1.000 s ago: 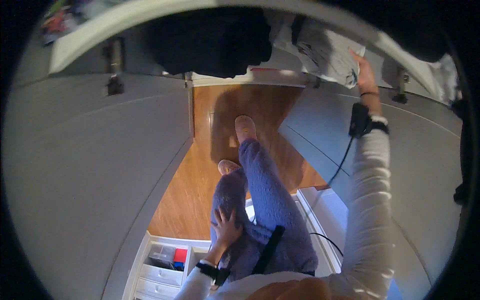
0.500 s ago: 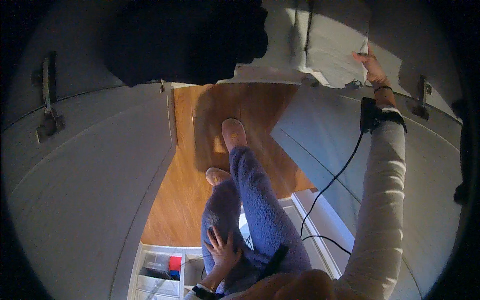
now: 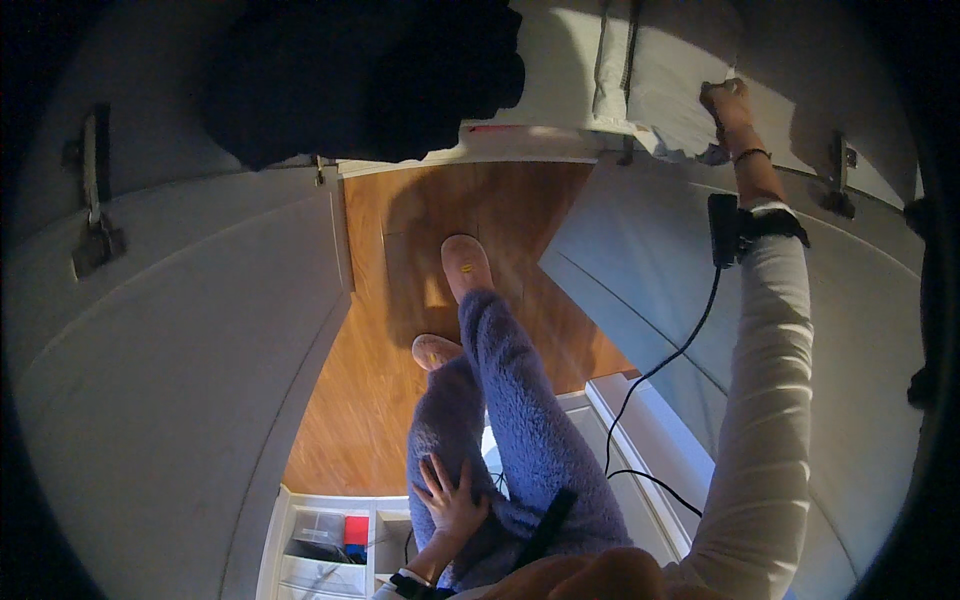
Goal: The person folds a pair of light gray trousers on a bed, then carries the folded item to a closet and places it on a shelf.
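Observation:
My right hand (image 3: 724, 104) is stretched up to a shelf, its fingers closed on the edge of a light grey folded cloth (image 3: 650, 75). A black wrist device (image 3: 724, 228) with a trailing black cable (image 3: 660, 370) is strapped over the white sleeve. My left hand (image 3: 453, 497) lies flat on my thigh, fingers apart, holding nothing. The thigh is in purple fleece trousers (image 3: 520, 430). Two beige slippers (image 3: 466, 265) stand on the wooden floor (image 3: 390, 400).
A pile of black clothing (image 3: 370, 70) sits on the shelf left of the grey cloth. Open white cupboard doors flank me, one left (image 3: 170, 340) and one right (image 3: 640, 260). A white drawer unit (image 3: 320, 545) with small items stands low on the left.
The view has tilted so the shelf and black pile fill more of the top. My right hand stays on the grey cloth. My left hand remains on the thigh.

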Tool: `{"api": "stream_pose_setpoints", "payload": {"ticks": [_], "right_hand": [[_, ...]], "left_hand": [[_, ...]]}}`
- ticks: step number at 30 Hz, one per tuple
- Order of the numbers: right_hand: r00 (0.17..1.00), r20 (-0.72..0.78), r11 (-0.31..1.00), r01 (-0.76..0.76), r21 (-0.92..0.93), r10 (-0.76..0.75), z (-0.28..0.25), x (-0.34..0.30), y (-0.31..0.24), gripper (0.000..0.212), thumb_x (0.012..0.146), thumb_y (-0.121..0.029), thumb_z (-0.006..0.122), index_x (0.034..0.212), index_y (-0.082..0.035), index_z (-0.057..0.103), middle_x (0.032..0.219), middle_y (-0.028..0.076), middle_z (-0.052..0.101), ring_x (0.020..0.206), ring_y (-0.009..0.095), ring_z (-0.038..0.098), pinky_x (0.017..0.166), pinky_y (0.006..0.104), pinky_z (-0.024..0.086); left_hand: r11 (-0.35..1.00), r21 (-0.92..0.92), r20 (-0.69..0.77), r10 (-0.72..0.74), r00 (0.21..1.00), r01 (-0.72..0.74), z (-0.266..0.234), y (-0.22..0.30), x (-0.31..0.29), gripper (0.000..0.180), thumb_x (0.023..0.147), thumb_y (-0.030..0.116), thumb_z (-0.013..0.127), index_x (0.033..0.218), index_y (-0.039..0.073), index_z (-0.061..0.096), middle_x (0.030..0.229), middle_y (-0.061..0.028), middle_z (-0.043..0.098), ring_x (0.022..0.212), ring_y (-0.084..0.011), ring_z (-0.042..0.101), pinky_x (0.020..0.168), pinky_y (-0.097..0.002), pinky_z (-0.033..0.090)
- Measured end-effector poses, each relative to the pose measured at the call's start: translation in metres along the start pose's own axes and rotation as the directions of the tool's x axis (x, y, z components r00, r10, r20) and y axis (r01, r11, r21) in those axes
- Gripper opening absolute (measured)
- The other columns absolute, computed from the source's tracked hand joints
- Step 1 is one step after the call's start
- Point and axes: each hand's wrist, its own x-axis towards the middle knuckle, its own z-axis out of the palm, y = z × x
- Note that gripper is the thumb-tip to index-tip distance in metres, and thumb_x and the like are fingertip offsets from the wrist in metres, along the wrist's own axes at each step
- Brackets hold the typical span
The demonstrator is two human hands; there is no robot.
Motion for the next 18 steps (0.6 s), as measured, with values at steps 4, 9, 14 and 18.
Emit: {"api": "stream_pose_setpoints", "payload": {"ticks": [4, 9, 14, 18], "right_hand": [[0.964, -0.159, 0.923, 0.148, -0.355, -0.215, 0.016, -0.047, -0.046, 0.079, 0.078, -0.049, 0.055, 0.143, -0.012, 0.03, 0.139, 0.029, 0.035, 0.128, 0.041, 0.038, 0.101, 0.0591, 0.029], [0.933, -0.077, 0.847, 0.282, -0.451, -0.352, 0.038, -0.106, -0.083, 0.097, 0.071, -0.079, 0.046, 0.146, -0.02, 0.027, 0.145, 0.028, 0.025, 0.137, 0.042, 0.022, 0.097, 0.0751, 0.012], [0.838, -0.011, 0.71, 0.455, -0.538, -0.545, 0.047, -0.138, -0.076, 0.107, 0.065, -0.085, 0.049, 0.149, -0.023, 0.021, 0.149, 0.029, 0.016, 0.139, 0.043, 0.014, 0.097, 0.0747, 0.011], [0.844, 0.088, 0.652, 0.47, -0.595, -0.529, 0.053, -0.146, -0.073, 0.114, 0.062, -0.077, 0.063, 0.15, -0.024, 0.012, 0.151, 0.03, 0.01, 0.14, 0.044, 0.012, 0.098, 0.0741, 0.013]], "left_hand": [[1.0, 0.022, -0.032, 0.013, 0.999, -0.013, 0.002, 0.002, 0.0, 0.071, 0.067, 0.045, 0.069, 0.132, 0.022, 0.052, 0.15, -0.0296, 0.008, 0.137, -0.0516, 0.007, 0.099, -0.0742, 0.013], [1.0, -0.004, -0.046, 0.0, 0.999, -0.001, 0.002, 0.005, -0.003, 0.072, 0.067, 0.045, 0.069, 0.132, 0.023, 0.051, 0.151, -0.0289, 0.009, 0.137, -0.0518, 0.008, 0.099, -0.0743, 0.013], [1.0, -0.027, -0.045, -0.01, 0.999, 0.009, 0.0, 0.01, -0.006, 0.072, 0.067, 0.045, 0.069, 0.133, 0.024, 0.05, 0.15, -0.0292, 0.01, 0.137, -0.0521, 0.009, 0.099, -0.0744, 0.014], [1.0, -0.017, -0.023, -0.018, 1.0, 0.017, -0.002, 0.013, -0.006, 0.071, 0.067, 0.045, 0.068, 0.133, 0.023, 0.051, 0.15, -0.0298, 0.011, 0.137, -0.0521, 0.009, 0.099, -0.0745, 0.014]]}}
